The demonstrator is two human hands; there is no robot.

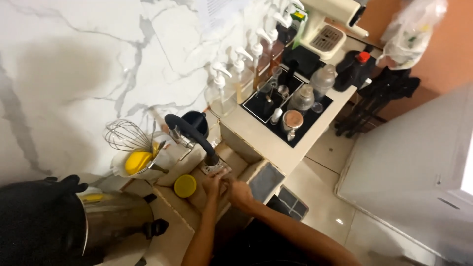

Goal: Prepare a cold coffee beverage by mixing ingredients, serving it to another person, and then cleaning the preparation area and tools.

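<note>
Low in the frame's centre, the left hand [213, 183] and right hand [240, 193] press together, holding nothing I can make out, under the black tap [189, 130] so its outflow would meet them over the sink [231, 160].

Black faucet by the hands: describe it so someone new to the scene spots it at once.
Start at the white marble wall and drop to the small sink where both hands meet. The black faucet arches from the wall side over to the sink, its spout ending just above the hands. It is the only curved black tube there; the wire whisk to its left is silver, and the pump bottles are pale.
</note>
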